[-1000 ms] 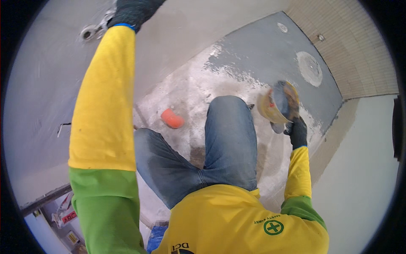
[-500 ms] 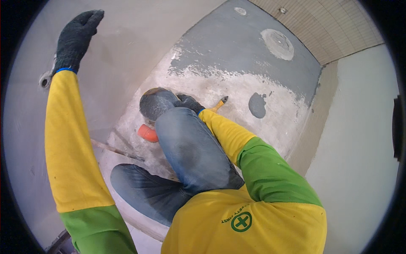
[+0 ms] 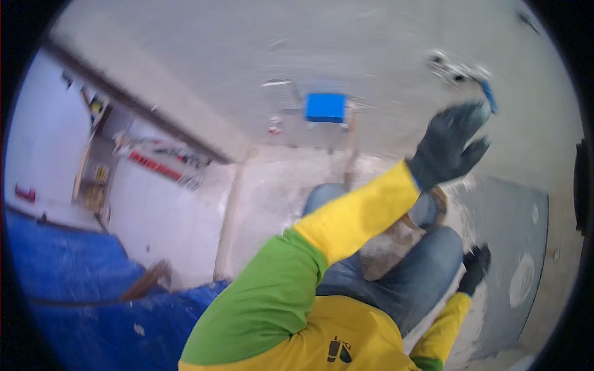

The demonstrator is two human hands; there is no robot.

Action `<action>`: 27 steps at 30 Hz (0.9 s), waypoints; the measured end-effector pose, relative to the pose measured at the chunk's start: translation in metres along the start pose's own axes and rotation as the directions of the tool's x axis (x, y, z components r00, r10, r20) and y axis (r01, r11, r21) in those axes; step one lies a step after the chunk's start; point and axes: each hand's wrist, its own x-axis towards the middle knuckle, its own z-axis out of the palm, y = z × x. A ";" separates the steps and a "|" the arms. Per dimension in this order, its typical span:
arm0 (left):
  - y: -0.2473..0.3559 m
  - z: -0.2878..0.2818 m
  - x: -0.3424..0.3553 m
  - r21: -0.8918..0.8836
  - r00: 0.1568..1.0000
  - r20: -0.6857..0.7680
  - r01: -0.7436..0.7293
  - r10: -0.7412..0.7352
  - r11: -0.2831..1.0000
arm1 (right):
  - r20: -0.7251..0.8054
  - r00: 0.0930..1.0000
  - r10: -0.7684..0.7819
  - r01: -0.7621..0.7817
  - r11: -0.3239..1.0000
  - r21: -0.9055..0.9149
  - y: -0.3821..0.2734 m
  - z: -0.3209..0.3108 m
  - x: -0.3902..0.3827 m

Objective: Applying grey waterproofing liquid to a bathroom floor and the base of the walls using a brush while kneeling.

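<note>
My dark-gloved left hand (image 3: 448,143) is spread wide, upper right of the frame, above the round, grey-smeared bucket (image 3: 440,203) right of centre. My dark-gloved right hand (image 3: 475,270), lower right, is blurred; I cannot tell its grip.

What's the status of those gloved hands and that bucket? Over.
Left hand open, in front of the wall. Right hand beside the right knee, grip unclear. Bucket past that knee, left hand partly blocking the view.
</note>
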 end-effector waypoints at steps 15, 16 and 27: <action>-0.186 -0.671 -0.259 0.526 0.531 -0.797 0.844 -0.287 0.102 | 0.127 0.981 -0.149 0.179 0.947 -0.266 -0.064 0.045 -0.028; -0.205 -0.671 -0.258 0.482 0.495 -0.818 0.868 -0.293 0.122 | 0.108 0.981 -0.162 0.190 0.922 -0.338 -0.075 0.039 -0.030; -0.310 -0.799 -0.297 0.898 0.185 -0.339 0.356 -0.922 -0.258 | -0.267 0.957 -0.118 -0.047 0.841 -0.540 -0.057 -0.103 -0.073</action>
